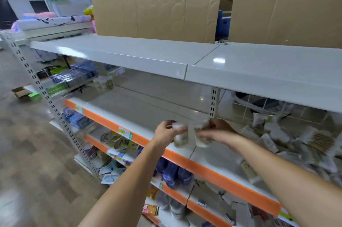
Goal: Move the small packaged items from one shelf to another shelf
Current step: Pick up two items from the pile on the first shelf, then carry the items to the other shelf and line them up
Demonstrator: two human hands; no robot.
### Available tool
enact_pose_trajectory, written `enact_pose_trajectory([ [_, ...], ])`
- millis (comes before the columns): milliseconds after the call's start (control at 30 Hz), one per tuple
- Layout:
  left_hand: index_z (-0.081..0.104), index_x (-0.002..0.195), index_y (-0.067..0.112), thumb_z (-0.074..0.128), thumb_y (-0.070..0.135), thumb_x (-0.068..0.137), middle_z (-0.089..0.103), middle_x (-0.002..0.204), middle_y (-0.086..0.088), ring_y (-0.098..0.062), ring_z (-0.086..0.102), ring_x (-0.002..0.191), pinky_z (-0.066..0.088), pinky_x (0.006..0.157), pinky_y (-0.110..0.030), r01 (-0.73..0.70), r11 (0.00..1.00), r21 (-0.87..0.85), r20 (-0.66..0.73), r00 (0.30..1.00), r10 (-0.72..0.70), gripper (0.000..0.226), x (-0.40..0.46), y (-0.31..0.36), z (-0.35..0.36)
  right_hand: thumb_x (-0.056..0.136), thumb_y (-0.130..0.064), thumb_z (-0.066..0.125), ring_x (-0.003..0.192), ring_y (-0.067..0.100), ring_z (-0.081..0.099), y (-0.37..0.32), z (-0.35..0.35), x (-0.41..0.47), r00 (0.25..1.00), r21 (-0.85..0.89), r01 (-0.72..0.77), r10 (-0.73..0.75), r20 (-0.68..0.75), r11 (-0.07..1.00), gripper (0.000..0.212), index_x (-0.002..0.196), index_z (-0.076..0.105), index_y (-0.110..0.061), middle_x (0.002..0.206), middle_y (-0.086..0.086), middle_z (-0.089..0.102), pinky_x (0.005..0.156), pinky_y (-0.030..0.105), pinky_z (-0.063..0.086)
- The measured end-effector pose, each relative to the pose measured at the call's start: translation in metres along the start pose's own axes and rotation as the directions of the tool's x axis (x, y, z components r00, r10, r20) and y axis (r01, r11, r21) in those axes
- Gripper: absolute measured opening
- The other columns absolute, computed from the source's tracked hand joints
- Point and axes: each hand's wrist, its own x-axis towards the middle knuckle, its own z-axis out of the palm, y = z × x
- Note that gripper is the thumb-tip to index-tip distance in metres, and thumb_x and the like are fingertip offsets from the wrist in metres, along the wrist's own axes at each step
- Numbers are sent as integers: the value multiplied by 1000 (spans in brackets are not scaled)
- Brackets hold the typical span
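My left hand [167, 131] grips a small white packaged item [181, 138] above the orange-edged shelf [140, 113]. Right beside it, my right hand [218, 130] holds a second small white package [202, 140], the two packages almost touching. Both hang over the shelf's front edge near the upright post [213, 101]. A heap of similar white packaged items [281, 137] lies on the right section of the same shelf. A few small packages [103, 84] stand at the far left end of the left section. The picture is blurred by motion.
A bare white top shelf [148, 54] runs above, with cardboard sheets [155, 2] behind it. Lower shelves hold blue packs [173, 171], tape rolls [114, 139] and assorted goods. The aisle floor [27, 152] lies to the left.
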Motion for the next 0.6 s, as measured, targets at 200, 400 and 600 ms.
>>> enact_pose_trajectory([
  [200,55,123,9,87,19,73,67,117,-9,-25,68,105,53,96,-50,-15,1000,-25,-107,994,12,60,16,-1,-61,66,-33,91,58,1,67,-33,55,33,999,29,-1,0,35,1000,36,89,70,-16,75,-5,74,50,13,49],
  [400,57,107,18,86,20,75,68,94,7,-5,69,81,56,68,-21,-61,998,20,-140,988,63,44,30,1,-128,67,-33,90,69,12,68,-65,109,63,997,-10,22,-21,74,1000,37,89,67,-11,78,0,73,58,21,50],
  [600,55,116,18,87,27,74,65,110,-1,-14,66,97,51,69,-24,-58,996,61,-207,976,69,53,36,2,-193,67,-33,90,67,9,65,-96,168,93,992,-28,79,-76,104,996,38,89,67,-12,78,-3,71,53,18,45],
])
